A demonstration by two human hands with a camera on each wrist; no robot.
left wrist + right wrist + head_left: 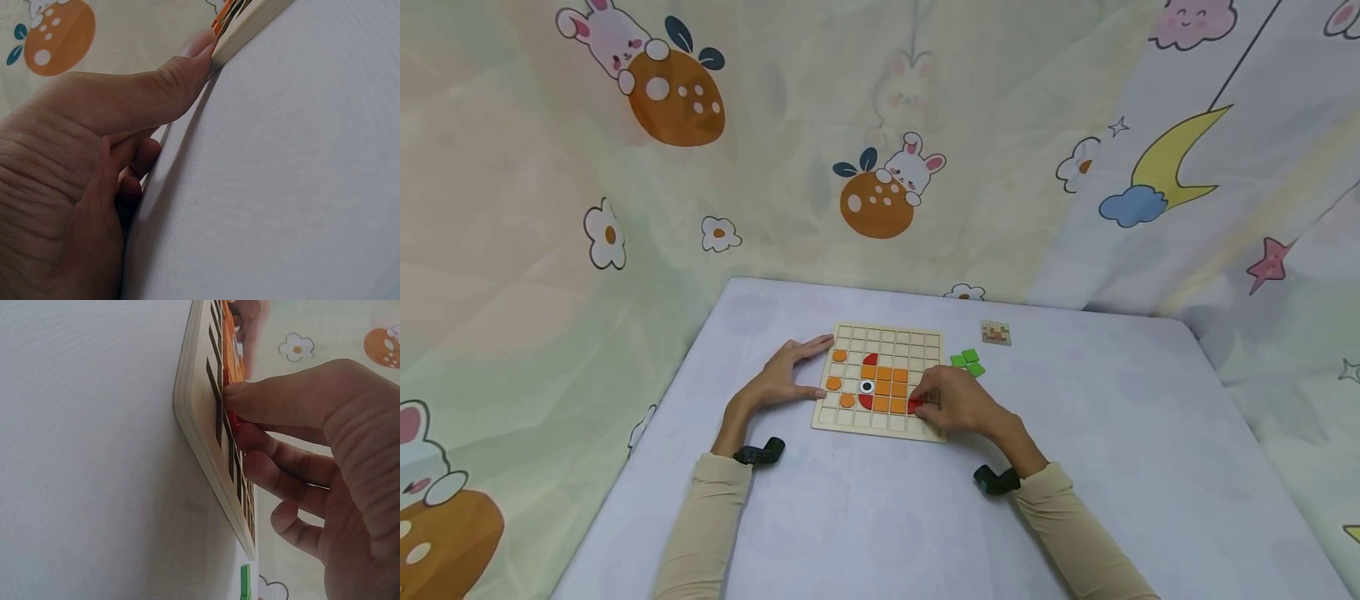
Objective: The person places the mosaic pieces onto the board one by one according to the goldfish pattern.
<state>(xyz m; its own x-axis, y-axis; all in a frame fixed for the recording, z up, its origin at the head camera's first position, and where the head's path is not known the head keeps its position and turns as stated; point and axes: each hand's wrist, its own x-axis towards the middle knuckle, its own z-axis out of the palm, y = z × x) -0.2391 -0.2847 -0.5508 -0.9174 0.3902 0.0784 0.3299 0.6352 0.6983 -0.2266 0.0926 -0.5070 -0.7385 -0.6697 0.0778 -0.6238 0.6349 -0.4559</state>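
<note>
A wooden grid board (880, 423) lies on the white table. Orange square tiles (891, 390) form a block on it, with an eye tile (867, 387) and rounded red tiles (870, 359) at the block's left side. My right hand (958, 402) pinches a red tile (230, 412) between thumb and fingers at the block's lower right corner; the fingertips partly cover it. At the board's left edge, my left hand (778, 375) rests with thumb and fingers spread, and its thumb (197, 47) touches the rim. Orange round pieces (840, 356) lie in the left columns.
Several green tiles (967, 362) lie loose just right of the board. Behind them is a small picture card (996, 332). A printed cloth (790, 183) with rabbits and flowers hangs behind the table (1112, 433).
</note>
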